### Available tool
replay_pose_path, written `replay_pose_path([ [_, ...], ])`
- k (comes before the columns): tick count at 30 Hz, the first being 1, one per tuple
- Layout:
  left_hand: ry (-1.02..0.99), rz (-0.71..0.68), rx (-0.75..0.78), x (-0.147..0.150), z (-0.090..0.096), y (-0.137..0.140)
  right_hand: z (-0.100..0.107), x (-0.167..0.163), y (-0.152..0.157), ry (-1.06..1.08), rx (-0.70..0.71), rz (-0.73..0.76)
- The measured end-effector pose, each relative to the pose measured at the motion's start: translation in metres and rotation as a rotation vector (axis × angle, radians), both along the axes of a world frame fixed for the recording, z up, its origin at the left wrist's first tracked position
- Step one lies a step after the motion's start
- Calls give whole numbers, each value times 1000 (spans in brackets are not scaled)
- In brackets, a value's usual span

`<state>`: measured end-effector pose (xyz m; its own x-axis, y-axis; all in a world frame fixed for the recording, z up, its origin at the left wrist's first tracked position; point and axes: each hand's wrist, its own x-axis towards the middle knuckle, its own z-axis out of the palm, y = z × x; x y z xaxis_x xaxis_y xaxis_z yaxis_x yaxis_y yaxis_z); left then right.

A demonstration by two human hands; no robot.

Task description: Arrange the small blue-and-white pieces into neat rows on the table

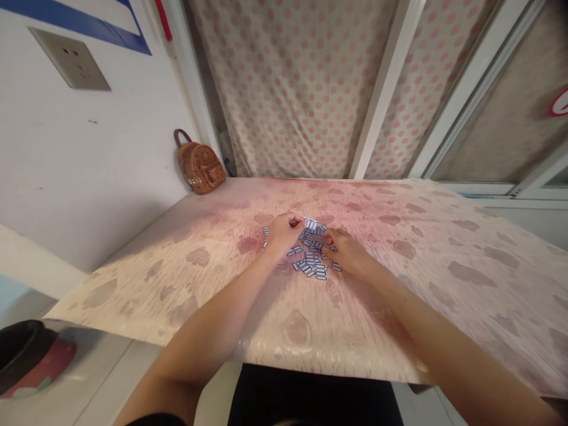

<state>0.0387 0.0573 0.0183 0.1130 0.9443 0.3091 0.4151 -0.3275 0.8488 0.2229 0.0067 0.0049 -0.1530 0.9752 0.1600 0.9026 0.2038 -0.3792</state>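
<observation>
Near the middle of the table, my left hand (286, 231) has its thumb and fingertips pinched on a small flat white-and-blue piece (312, 224). Below and between my hands lies a loose pile of similar small blue-and-white pieces (313, 260), some overlapping. At the right side of this pile is my right hand (347, 251), its fingers bent down to the pieces with thumb and forefinger a little apart. Nothing clearly shows in its grasp. A few more flat pieces (265, 235) lie just left of my left hand.
A patterned cover spreads over the table (186, 290). A small brown backpack (202, 164) leans at the back left corner against the wall. Behind the table hangs a dotted curtain (302, 89). On the floor at the left stands a dark-and-red bin (33, 358).
</observation>
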Motion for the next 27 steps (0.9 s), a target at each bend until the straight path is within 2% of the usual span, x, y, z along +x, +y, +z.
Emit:
replay_pose_path([
  [9, 35, -5, 6, -1, 0, 0, 4, -8, -4, -10, 3, 22],
  [27, 15, -27, -19, -1, 1, -1, -5, -1, 0, 53, 1, -19],
])
